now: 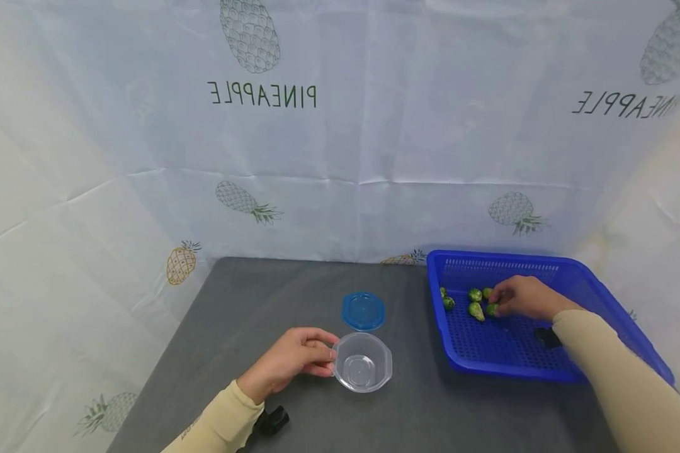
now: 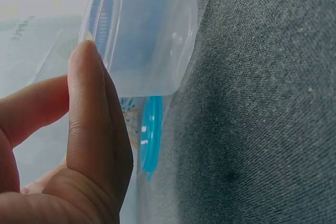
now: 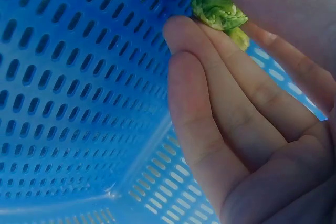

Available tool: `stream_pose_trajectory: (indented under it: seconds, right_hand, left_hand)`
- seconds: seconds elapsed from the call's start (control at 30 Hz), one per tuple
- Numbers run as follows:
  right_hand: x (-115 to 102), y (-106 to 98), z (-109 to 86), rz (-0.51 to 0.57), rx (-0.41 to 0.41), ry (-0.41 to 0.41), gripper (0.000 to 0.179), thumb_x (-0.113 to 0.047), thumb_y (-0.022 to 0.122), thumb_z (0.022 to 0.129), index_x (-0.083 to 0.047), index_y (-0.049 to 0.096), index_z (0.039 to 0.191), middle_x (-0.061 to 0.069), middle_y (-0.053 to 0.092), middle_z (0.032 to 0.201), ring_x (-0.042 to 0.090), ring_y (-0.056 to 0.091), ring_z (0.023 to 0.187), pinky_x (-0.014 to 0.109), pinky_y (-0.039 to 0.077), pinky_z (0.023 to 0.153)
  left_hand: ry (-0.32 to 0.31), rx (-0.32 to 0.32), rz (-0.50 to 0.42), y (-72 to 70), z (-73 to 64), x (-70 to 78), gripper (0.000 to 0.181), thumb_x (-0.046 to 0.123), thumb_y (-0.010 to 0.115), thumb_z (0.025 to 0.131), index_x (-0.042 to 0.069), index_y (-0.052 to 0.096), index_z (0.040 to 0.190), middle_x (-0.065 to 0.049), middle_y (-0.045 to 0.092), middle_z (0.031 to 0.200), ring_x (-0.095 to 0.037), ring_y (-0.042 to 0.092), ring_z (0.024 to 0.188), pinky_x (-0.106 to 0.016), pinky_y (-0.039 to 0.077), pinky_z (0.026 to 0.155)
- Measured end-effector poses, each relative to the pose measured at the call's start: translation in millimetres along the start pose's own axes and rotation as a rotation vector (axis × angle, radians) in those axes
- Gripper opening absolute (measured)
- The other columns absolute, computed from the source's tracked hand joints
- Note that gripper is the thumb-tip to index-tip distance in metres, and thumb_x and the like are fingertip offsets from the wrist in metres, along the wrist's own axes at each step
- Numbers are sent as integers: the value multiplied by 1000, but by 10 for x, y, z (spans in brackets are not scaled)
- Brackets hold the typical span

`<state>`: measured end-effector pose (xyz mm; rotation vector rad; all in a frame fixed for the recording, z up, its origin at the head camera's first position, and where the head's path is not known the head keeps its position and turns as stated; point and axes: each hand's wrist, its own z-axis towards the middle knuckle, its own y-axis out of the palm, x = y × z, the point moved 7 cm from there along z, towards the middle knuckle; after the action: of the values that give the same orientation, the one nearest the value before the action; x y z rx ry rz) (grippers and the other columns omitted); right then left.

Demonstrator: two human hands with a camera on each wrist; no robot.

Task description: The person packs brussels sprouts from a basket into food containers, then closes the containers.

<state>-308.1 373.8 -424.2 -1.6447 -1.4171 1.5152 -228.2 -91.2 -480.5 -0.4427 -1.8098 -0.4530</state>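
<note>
Right hand (image 1: 522, 297) pinches a round Brussels sprout (image 1: 492, 309), which could roll free; left hand (image 1: 296, 358) pinches the clear tub (image 1: 364, 365) only at nine o'clock, so it might tip.

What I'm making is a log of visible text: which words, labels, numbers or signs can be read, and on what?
"PINEAPPLE", mirrored: white cloth backdrop, left of centre in the head view.
"INEAPPLE", mirrored: same backdrop, right; letter before it unclear.
Left sleeve, small print: too small to read.
Left wrist view, lettering on the backdrop: too blurred.
Clear bowl, blue lid, blue basket: no readable text.
</note>
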Motion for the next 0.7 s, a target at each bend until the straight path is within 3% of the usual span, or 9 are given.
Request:
stream_pose_trajectory:
  seconds: [0.23, 0.47, 0.7]
  right_hand:
    - [-261, -179, -175, 1, 68, -14, 30, -26, 81, 98, -7, 79, 121, 11, 81, 117, 26, 77, 100, 54, 66, 85]
    - [-802, -313, -351, 21, 172, -86, 24, -28, 80, 100, -14, 80, 119, 3, 82, 114, 25, 77, 106, 56, 66, 92]
    - [-1318, -286, -455, 50, 232, -132, 20, -32, 80, 100, -24, 80, 118, -5, 81, 112, 18, 76, 106, 52, 66, 92]
  left_hand:
    - [3, 3, -10, -38, -5, 28, 43, 6, 76, 99, -11, 64, 137, -11, 80, 97, -11, 76, 83, -29, 70, 81]
    - [0, -2, -22, -53, 12, 30, 45, 7, 77, 99, -10, 63, 138, -10, 80, 97, -12, 76, 84, -30, 70, 83]
    - [-13, -12, -19, -14, 51, -11, 44, 8, 77, 99, -8, 64, 138, -12, 80, 97, -13, 77, 85, -31, 70, 84]
